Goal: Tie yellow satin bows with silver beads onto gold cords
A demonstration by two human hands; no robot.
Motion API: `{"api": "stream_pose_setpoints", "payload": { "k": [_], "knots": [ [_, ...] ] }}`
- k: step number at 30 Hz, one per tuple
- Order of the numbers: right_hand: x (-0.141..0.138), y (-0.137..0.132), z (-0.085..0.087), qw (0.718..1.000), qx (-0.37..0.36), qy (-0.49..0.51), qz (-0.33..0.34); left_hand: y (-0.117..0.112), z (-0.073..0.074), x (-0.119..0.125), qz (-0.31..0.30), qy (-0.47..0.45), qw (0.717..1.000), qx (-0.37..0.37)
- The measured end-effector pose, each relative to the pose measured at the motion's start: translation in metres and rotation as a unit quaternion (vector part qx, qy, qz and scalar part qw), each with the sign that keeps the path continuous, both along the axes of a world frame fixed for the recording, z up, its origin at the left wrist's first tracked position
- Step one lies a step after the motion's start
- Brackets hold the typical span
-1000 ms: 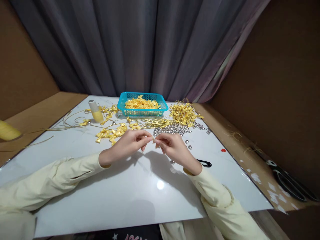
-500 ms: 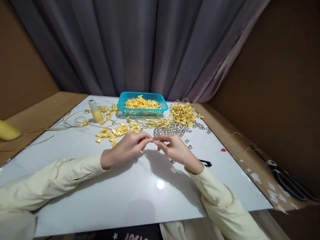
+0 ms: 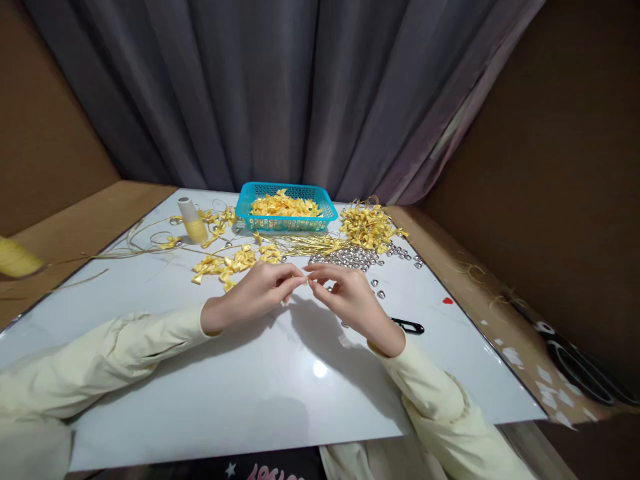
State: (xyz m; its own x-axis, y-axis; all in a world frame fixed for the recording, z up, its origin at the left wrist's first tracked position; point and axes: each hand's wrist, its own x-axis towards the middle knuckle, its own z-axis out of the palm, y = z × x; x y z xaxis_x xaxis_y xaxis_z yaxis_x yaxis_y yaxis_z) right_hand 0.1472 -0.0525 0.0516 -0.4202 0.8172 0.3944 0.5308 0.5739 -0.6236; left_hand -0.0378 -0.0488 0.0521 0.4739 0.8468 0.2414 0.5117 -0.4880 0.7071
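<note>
My left hand (image 3: 260,289) and my right hand (image 3: 349,291) meet fingertip to fingertip above the white tabletop. Both are closed in a pinch around a tiny pale yellowish thing (image 3: 306,281), mostly hidden by the fingers and too small to name. Just beyond my left hand lie loose yellow ribbon bows (image 3: 244,259). A scatter of silver metal pieces (image 3: 353,257) lies behind my right hand, with a few stray ones beside it. Gold cords (image 3: 305,245) stretch across the table behind both hands.
A blue basket (image 3: 287,219) of yellow bows stands at the back. To its right is a heap of bows on cords (image 3: 369,225); to its left, a yellow thread spool (image 3: 193,221). A black-handled tool (image 3: 410,326) lies by my right wrist, black scissors (image 3: 580,367) at far right.
My right hand's fingers have shifted slightly, the index finger lifting and stretching over the left fingertips. My left hand stays almost still. Both hands keep their pinch together.
</note>
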Motion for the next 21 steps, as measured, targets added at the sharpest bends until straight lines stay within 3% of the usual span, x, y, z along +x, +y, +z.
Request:
{"api": "stream_pose_setpoints", "payload": {
  "k": [5, 8, 17, 21],
  "knots": [
    [-0.002, 0.001, -0.011, 0.982, 0.185, -0.032, 0.009, 0.002, 0.008, 0.000, 0.005, -0.032, 0.996, -0.080],
    [-0.003, 0.001, -0.013, 0.967, 0.248, -0.064, 0.004, 0.004, 0.012, 0.000, 0.000, -0.058, 0.989, -0.133],
    [-0.002, -0.001, -0.012, 0.956, 0.283, -0.082, 0.014, 0.005, 0.020, -0.002, 0.002, -0.072, 0.977, -0.200],
    [-0.003, -0.002, -0.010, 0.971, 0.234, -0.037, 0.024, 0.006, 0.018, -0.002, -0.005, -0.079, 0.974, -0.211]
  ]
}}
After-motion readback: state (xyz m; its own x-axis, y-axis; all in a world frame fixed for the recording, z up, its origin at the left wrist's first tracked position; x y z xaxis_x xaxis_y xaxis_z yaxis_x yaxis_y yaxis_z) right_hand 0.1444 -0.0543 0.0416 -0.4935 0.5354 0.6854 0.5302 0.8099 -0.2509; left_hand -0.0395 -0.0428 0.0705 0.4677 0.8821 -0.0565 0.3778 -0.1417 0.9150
